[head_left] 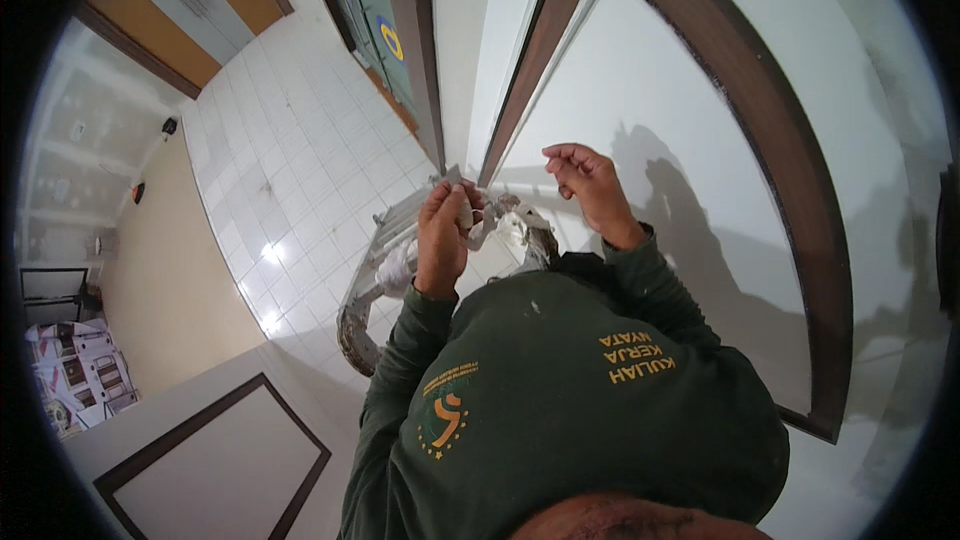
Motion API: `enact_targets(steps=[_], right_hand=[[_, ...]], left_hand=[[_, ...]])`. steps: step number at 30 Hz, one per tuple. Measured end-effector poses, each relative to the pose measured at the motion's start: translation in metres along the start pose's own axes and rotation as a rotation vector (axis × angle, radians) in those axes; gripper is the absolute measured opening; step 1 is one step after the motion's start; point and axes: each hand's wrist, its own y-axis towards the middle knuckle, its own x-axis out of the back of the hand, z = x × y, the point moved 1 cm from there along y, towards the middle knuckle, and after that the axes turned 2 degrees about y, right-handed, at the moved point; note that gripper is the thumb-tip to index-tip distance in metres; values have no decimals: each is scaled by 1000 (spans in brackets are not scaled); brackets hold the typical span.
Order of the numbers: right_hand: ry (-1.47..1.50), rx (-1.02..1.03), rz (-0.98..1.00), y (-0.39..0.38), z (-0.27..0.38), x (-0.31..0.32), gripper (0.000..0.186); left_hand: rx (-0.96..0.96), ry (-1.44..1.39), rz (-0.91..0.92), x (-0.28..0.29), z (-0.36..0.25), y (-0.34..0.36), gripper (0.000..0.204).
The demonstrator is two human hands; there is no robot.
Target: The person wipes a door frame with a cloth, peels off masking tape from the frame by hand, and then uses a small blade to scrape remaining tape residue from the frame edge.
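Note:
My left hand [440,240] is closed, its fingers bent around a small pale piece [465,210]. A flat grey tip [453,176] shows just beyond the fingertips. I cannot tell whether it is part of the same piece. My right hand [597,195] is raised in front of the white wall panel [660,90], thumb and forefinger drawn together. Whatever lies between those fingertips, if anything, is too small to make out. Below both hands stands a grey, paint-smeared ladder [360,305]. A white bundle [398,265] rests on it, and a white crumpled lump [525,228] sits to its right.
A dark brown frame [775,130] borders the wall panel on the right. Ahead is a greenish door [375,30] with round blue-yellow stickers. White floor tiles [290,140] spread to the left, beside a beige strip [165,240]. Printed sheets [80,375] lie at the far left.

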Motion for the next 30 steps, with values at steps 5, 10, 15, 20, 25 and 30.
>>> enact_targets(steps=[5, 10, 15, 20, 25, 30], right_hand=[[-385, 435, 18, -13, 41, -38, 44], [-573, 767, -138, -8, 67, -45, 31], [-791, 968, -212, 5, 91, -32, 36], [-732, 984, -265, 16, 114, -28, 28], [-822, 946, -351, 35, 173, 5, 14], [-1298, 1090, -465, 50, 278, 16, 8]], left_hand=[[-150, 17, 113, -58, -11, 14, 25], [-121, -65, 202, -108, -21, 25, 37], [-125, -25, 221, -143, -38, 31, 38], [-99, -91, 262, -163, -35, 58, 42], [-217, -29, 282, -170, -50, 56, 53], [-116, 201, 312, -103, -22, 63, 42]])
